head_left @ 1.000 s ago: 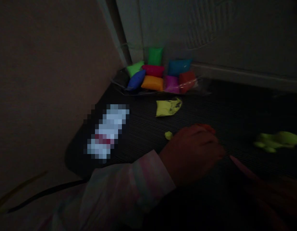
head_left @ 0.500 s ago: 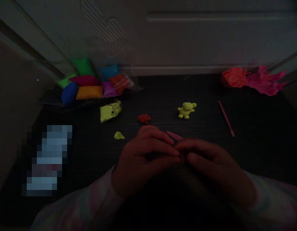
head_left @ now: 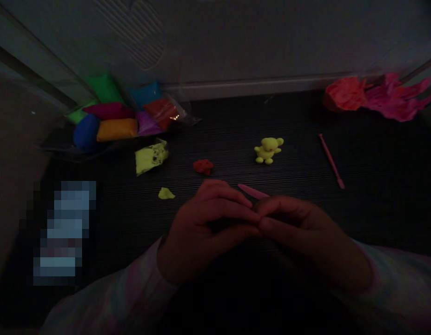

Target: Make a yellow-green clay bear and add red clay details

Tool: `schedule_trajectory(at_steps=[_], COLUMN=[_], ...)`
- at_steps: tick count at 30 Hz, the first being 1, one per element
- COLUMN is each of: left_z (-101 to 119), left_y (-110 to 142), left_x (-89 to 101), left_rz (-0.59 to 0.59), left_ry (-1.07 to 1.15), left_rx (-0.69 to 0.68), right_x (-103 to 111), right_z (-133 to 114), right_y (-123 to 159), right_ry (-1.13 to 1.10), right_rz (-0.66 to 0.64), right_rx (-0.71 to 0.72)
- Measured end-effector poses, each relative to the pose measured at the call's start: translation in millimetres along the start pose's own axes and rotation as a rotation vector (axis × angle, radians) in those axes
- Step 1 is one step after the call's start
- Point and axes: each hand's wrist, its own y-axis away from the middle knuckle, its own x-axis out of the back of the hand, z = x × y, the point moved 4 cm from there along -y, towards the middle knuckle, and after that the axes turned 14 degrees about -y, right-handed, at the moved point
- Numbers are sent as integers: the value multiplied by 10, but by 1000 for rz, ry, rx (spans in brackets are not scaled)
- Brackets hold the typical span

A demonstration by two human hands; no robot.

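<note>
My left hand [head_left: 208, 228] and my right hand [head_left: 306, 232] meet fingertip to fingertip at the lower middle of the dim view. Both are closed in a pinch; whatever lies between the fingertips is hidden. Just behind them a pink modelling knife [head_left: 252, 191] rests on the dark table, its end partly covered by my right hand. Farther back a small yellow clay bear [head_left: 268, 150] stands upright, with one ear showing at its right. A red lump of clay [head_left: 203, 166] lies beyond my left hand, and a yellow clay scrap [head_left: 166, 193] to its left.
An opened yellow clay packet [head_left: 150, 157] lies at left, before a clear bag of several coloured clay packs [head_left: 116, 129]. A phone with a blurred screen [head_left: 67, 228] is at far left. On the right are a pink stick tool [head_left: 331, 161] and crumpled orange and pink pieces [head_left: 346, 94].
The fingertips have come closer together, and the reddish bit that showed between them is now covered. The view has shifted slightly; the things on the table stay in place.
</note>
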Motion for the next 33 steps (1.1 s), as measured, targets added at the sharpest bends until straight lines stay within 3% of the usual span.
schedule_trajectory(at_steps=[8,13,16,21,26,30,33], left_z=[-28,-49,-97,-176,-132,-86,-101], left_y=[6,20,35,75,124,117,90], left_x=[-6,-12,-36,-123,-262,-315,-292], left_rz=[-33,-51,-83,-138,-208,-190,-162], left_ry=[45,116,289,783,1133,1271,1253], left_rx=[96,164,242,398,488,494,544], right_x=[9,18,23,25,-10,-16,6], right_z=[-60,-53,-40,-16,-2,10,-9], right_y=[-7,4,-10,-39,-68,-90,-94], right_ry=[110,91,36,-38,-103,-135,-121], right_rz=[70,59,35,5,-21,7,48], right_rx=[108,100,92,59,41,29,29])
